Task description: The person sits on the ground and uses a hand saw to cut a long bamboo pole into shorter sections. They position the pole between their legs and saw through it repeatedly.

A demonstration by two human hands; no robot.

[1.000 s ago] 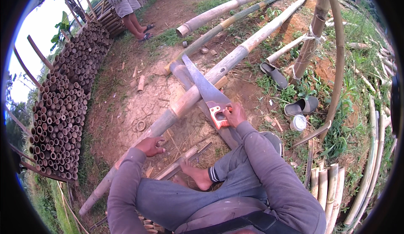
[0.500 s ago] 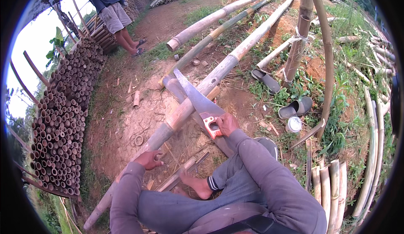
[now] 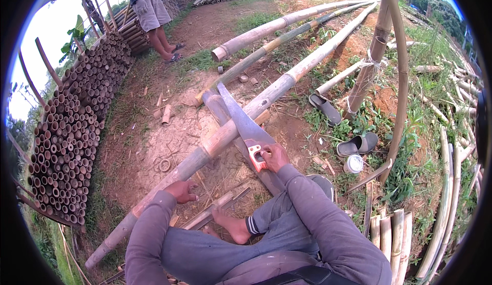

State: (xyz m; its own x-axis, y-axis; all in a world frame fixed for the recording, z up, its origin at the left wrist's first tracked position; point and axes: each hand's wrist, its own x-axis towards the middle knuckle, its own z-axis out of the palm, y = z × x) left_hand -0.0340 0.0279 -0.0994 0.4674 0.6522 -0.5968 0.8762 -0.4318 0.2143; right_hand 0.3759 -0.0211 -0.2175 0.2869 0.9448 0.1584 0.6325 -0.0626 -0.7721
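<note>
Bamboo lies everywhere on this patch of bare earth. One long bamboo pole [image 3: 225, 136] runs slantwise from the lower left up toward the top right, resting across a short dark log [image 3: 225, 118] that lifts it off the ground. A hand saw [image 3: 243, 121] sits with its broad grey blade across the pole at that spot, tip pointing up and away from the person. The right hand [image 3: 274, 157] has its fingers curled fully through and around the saw's red and white handle, just to the right of the pole. The left hand [image 3: 182, 190] is pressed down on the pole lower along its length, fingers bent over its top side, well apart from the blade.

The person sits low, grey sleeves coming in from the bottom edge, with a bare foot [image 3: 230, 226] tucked near split bamboo strips [image 3: 215, 213] on the ground beneath the pole.

Along the left stands a stack of cut bamboo tubes [image 3: 72, 146], their hollow ends facing in. Two more long poles [image 3: 287, 26] lie beyond the saw, roughly side by side. To the right, a pair of grey sandals [image 3: 341, 126] and a small round tin [image 3: 353, 163] rest in the grass near an upright bamboo post [image 3: 371, 59]. Another person [image 3: 154, 13] in shorts stands at the top left beside the stack.
</note>
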